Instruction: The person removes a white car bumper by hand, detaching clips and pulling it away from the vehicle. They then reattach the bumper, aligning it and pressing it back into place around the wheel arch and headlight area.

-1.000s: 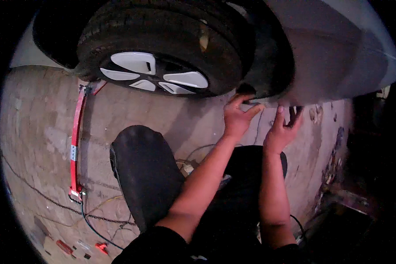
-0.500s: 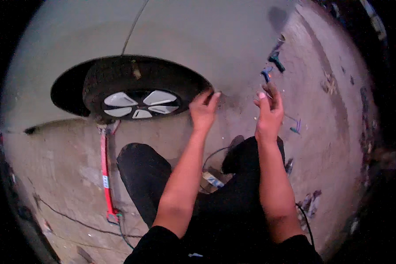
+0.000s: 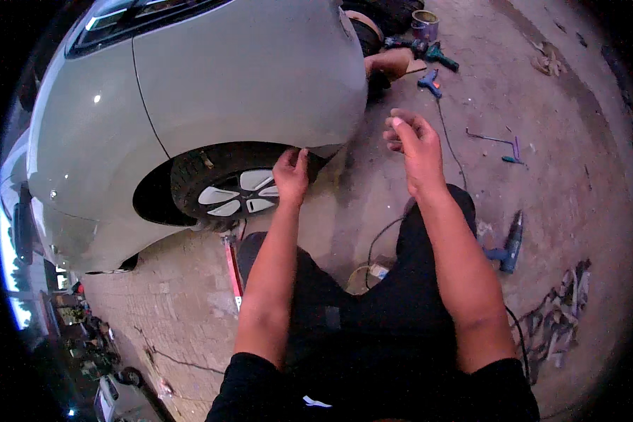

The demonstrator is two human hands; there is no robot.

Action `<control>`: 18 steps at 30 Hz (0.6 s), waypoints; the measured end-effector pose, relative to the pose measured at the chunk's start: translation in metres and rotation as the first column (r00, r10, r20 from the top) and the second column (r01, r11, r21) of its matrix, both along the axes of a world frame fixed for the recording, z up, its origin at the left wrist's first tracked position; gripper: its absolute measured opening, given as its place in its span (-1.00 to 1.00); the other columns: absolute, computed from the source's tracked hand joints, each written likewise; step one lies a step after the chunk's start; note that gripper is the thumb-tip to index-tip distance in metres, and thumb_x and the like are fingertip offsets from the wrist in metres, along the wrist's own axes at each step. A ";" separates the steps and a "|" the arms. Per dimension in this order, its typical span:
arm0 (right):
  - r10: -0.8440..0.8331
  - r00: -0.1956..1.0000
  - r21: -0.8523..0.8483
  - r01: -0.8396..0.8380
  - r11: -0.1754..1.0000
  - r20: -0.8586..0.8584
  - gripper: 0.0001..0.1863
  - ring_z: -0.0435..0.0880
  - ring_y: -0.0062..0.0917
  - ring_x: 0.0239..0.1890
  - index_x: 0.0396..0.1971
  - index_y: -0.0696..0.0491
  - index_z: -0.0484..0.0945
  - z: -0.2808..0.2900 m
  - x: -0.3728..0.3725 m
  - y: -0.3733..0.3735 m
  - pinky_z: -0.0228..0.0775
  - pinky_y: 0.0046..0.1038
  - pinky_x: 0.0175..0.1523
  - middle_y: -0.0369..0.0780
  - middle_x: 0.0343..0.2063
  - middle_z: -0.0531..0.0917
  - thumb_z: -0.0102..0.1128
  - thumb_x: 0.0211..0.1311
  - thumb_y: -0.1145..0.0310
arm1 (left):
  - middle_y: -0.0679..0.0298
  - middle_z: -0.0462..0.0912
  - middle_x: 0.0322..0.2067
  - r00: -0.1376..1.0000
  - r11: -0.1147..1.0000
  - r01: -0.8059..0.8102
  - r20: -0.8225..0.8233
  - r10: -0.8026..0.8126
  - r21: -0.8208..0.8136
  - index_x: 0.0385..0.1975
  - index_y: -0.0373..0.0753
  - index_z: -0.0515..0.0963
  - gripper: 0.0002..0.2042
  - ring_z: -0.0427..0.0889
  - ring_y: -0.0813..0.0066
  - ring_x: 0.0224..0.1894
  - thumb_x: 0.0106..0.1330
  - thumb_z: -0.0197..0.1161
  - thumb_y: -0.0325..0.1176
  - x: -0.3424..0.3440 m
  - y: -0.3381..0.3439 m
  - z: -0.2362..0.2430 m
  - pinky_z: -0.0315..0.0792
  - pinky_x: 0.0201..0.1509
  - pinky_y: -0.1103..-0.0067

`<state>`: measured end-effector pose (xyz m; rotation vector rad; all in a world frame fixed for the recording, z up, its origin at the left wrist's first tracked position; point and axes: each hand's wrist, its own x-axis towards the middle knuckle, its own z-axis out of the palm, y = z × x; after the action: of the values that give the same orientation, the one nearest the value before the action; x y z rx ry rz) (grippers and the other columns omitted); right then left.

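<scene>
A light grey car [image 3: 253,77] stands before me, its wheel [image 3: 239,193] with silver-and-black spokes set in the arch. My left hand [image 3: 290,172] is at the rear lip of that wheel arch, fingers and thumb closed over the edge. My right hand [image 3: 416,148] is raised in the air to the right of the bumper corner, its fingers bent toward the thumb. Whatever lies between those fingertips, if anything, is too small or faint to see. Under the car by the wheel, a red jack handle [image 3: 233,271] sticks out toward my left knee.
Beyond the bumper, another person's bare limb [image 3: 390,65] shows, partly hidden. A blue pistol-shaped tool [image 3: 429,83], a green one [image 3: 443,60] and a bucket [image 3: 425,28] stand far right. A bent rod [image 3: 496,141], a heat gun [image 3: 511,246] and crumpled cloth [image 3: 563,316] lie right of me.
The view has swung, so more of the car and floor shows. Both hands keep near the same height, the left still at the arch edge and the right still raised with fingers bent.
</scene>
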<state>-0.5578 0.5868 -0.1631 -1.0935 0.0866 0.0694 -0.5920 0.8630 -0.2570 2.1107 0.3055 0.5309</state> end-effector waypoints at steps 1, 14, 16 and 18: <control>0.016 1.000 0.017 -0.016 1.000 0.006 -0.68 0.62 -0.63 -0.26 0.00 0.16 0.57 0.001 0.002 -0.001 0.42 -0.55 -0.16 -0.32 -0.28 0.62 0.25 0.35 0.29 | 0.22 0.64 -0.49 0.999 0.999 -0.029 0.028 0.028 0.033 -0.27 -0.45 0.59 -0.69 0.50 0.53 -0.44 0.44 0.27 -0.23 0.001 0.001 -0.004 0.43 -0.25 0.53; 0.917 0.388 -0.948 -0.315 0.042 -0.088 -0.51 0.69 -0.12 -0.03 -0.10 0.11 0.67 -0.043 -0.055 0.019 0.55 -0.09 0.04 -0.02 -0.12 0.72 0.24 0.26 -0.04 | 0.03 0.66 -0.49 0.985 0.964 0.123 -0.144 -0.091 0.237 -0.32 -0.41 0.61 -0.71 0.56 0.33 -0.49 0.37 0.35 -0.23 0.006 0.001 0.026 0.46 -0.31 0.42; 0.950 0.252 -0.929 -0.359 -0.087 -0.186 -0.51 0.69 -0.12 -0.01 -0.10 0.10 0.69 -0.042 -0.070 0.031 0.55 -0.09 0.05 -0.04 -0.09 0.72 0.25 0.26 -0.04 | 0.11 0.67 -0.52 0.995 0.966 0.102 -0.020 -0.100 0.236 -0.30 -0.42 0.62 -0.70 0.56 0.47 -0.48 0.38 0.34 -0.22 0.006 0.006 0.017 0.45 -0.32 0.46; 0.950 0.177 -0.913 -0.368 -0.178 -0.256 -0.52 0.69 -0.13 0.01 -0.10 0.10 0.70 -0.045 -0.074 0.037 0.55 -0.09 0.05 -0.07 -0.07 0.72 0.26 0.26 -0.03 | 0.11 0.68 -0.53 0.996 0.936 0.049 -0.084 -0.021 0.347 -0.28 -0.42 0.63 -0.70 0.56 0.47 -0.49 0.40 0.33 -0.22 0.005 0.007 0.015 0.45 -0.33 0.46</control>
<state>-0.6319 0.6236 -0.2083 -2.1193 -1.3894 0.9390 -0.5871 0.8702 -0.2416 2.4821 0.2293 0.5099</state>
